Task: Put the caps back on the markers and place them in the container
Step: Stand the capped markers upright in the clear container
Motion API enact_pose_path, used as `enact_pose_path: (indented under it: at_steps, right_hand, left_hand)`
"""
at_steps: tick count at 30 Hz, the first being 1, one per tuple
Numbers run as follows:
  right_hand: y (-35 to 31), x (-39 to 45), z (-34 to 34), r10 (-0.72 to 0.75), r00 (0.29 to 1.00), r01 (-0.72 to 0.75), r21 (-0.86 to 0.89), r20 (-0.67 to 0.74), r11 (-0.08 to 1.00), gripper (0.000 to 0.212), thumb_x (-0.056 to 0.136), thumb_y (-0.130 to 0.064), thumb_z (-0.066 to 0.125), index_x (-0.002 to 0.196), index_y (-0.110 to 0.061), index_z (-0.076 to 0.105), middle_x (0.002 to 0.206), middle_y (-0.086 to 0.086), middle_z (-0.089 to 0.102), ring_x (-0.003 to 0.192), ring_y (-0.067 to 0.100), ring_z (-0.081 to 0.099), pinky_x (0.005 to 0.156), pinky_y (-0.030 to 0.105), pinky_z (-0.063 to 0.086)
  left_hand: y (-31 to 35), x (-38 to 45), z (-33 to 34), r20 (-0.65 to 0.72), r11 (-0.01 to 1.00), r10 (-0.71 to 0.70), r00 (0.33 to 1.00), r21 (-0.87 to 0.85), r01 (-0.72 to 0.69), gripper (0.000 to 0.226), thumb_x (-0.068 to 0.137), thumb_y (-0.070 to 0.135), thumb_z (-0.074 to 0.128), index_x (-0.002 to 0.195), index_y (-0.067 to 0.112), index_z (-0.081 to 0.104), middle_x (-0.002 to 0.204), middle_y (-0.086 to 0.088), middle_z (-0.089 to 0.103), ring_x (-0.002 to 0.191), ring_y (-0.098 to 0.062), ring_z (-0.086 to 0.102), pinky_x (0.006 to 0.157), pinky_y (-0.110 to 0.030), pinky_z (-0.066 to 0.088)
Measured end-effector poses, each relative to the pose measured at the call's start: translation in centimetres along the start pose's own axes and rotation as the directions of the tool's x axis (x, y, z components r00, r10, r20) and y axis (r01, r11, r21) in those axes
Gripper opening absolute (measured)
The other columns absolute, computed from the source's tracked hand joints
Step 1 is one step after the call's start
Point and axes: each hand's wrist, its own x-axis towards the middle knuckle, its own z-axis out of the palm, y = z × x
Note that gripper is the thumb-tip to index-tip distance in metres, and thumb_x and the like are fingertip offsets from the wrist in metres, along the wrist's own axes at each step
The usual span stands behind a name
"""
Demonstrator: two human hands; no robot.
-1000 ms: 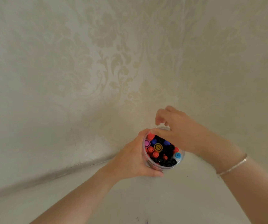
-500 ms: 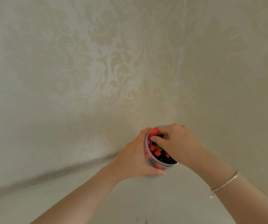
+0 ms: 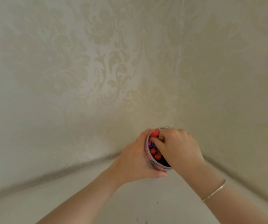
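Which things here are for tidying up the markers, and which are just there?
For the job:
- clear container, gripped by the left hand
- red marker sticking up, with the right hand on it
- other capped markers inside

Just there:
- bracelet on the right wrist
- patterned wallpaper
- white table

Markers point(image 3: 155, 154) stand in the container point(image 3: 148, 156), left hand point(image 3: 135, 160) beside it, right hand point(image 3: 178, 148) above.

Damask-patterned wallpaper point(image 3: 100, 62), pale cream with floral scrollwork, covers two walls that meet in a corner at centre right. A white table surface point(image 3: 130, 204) abuts both walls and bears small dark specks near the lower edge. A thin silver bracelet point(image 3: 214, 190) encircles one wrist.
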Motion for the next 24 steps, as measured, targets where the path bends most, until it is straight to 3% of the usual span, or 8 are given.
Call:
enact_pose_path:
  at_steps: [5,8,11,14,16,18,21,24]
  right_hand:
    - [0.9,0.7,-2.3,0.008,0.964,-0.107,0.356,0.267,0.928,0.030,0.091,-0.039,0.051,0.080,-0.018,0.069,0.064,0.001,0.069,0.059,0.014,0.067,0.063,0.026,0.054]
    - [1.2,1.1,-3.0,-0.010,0.918,-0.154,0.380,0.396,0.912,0.035,0.097,-0.028,0.042,0.083,-0.008,0.069,0.064,0.004,0.072,0.058,0.011,0.066,0.063,0.022,0.050]
    - [1.3,1.4,-2.8,0.018,0.935,-0.132,0.302,0.354,0.944,0.028,0.093,-0.025,0.049,0.075,-0.014,0.067,0.059,0.003,0.070,0.049,0.011,0.065,0.065,0.032,0.056]
    - [1.1,1.2,-2.3,0.090,0.959,-0.143,0.181,0.270,0.973,0.020,0.084,-0.037,0.060,0.071,-0.024,0.066,0.061,0.000,0.069,0.055,0.016,0.068,0.068,0.037,0.059]
    - [1.2,1.0,-2.1,0.097,0.980,-0.123,0.146,0.172,0.982,0.017,0.080,-0.040,0.064,0.071,-0.026,0.066,0.069,-0.002,0.068,0.065,0.020,0.068,0.068,0.037,0.058]
    - [1.5,0.8,-2.4,0.079,0.994,-0.096,0.237,0.080,0.967,0.014,0.080,-0.036,0.064,0.070,-0.026,0.064,0.069,-0.005,0.065,0.070,0.017,0.066,0.067,0.033,0.057]
    - [1.8,0.8,-3.4,0.009,0.997,-0.033,0.313,0.075,0.949,0.011,0.081,-0.019,0.062,0.073,-0.026,0.066,0.069,-0.011,0.065,0.075,0.009,0.062,0.060,0.010,0.047]
    - [1.5,0.6,-3.2,-0.087,0.990,0.069,0.158,0.113,0.985,0.018,0.083,-0.015,0.058,0.087,-0.028,0.070,0.088,-0.010,0.067,0.087,0.012,0.060,0.075,0.022,0.051]
  left_hand:
    - [0.0,0.0,-0.2,0.035,0.999,0.011,0.999,-0.043,-0.009,0.105,0.053,0.037,0.092,0.123,0.062,0.018,0.126,0.043,0.039,0.116,0.019,0.044,0.089,0.000,0.036]
    - [0.1,0.0,-0.3,0.029,0.999,0.013,1.000,-0.043,-0.012,0.103,0.053,0.038,0.092,0.122,0.061,0.021,0.125,0.041,0.041,0.116,0.018,0.045,0.088,-0.001,0.036]
    - [0.5,0.0,-0.1,0.049,0.999,0.026,0.998,-0.029,-0.025,0.101,0.054,0.037,0.091,0.118,0.066,0.019,0.123,0.039,0.043,0.113,0.017,0.047,0.087,-0.001,0.037]
    - [0.7,0.1,0.0,0.051,1.000,0.020,0.998,-0.011,-0.020,0.105,0.054,0.039,0.090,0.118,0.070,0.013,0.122,0.040,0.042,0.111,0.018,0.047,0.087,-0.001,0.038]
    - [0.6,0.3,0.0,0.062,1.000,0.019,0.998,-0.010,-0.019,0.106,0.054,0.041,0.090,0.119,0.071,0.011,0.123,0.040,0.041,0.112,0.018,0.047,0.088,-0.003,0.040]
    - [0.6,0.4,0.0,0.062,1.000,0.014,0.998,-0.018,-0.013,0.105,0.054,0.040,0.090,0.117,0.072,0.012,0.123,0.041,0.041,0.113,0.018,0.046,0.089,-0.004,0.040]
    - [0.5,0.4,-0.1,0.053,0.999,0.003,0.999,-0.034,-0.001,0.104,0.054,0.040,0.091,0.117,0.072,0.014,0.124,0.041,0.041,0.113,0.018,0.046,0.090,-0.005,0.040]
    - [0.4,0.5,-0.1,0.049,1.000,0.001,0.999,-0.029,0.000,0.104,0.053,0.040,0.090,0.117,0.071,0.014,0.123,0.041,0.041,0.112,0.018,0.047,0.088,-0.004,0.040]
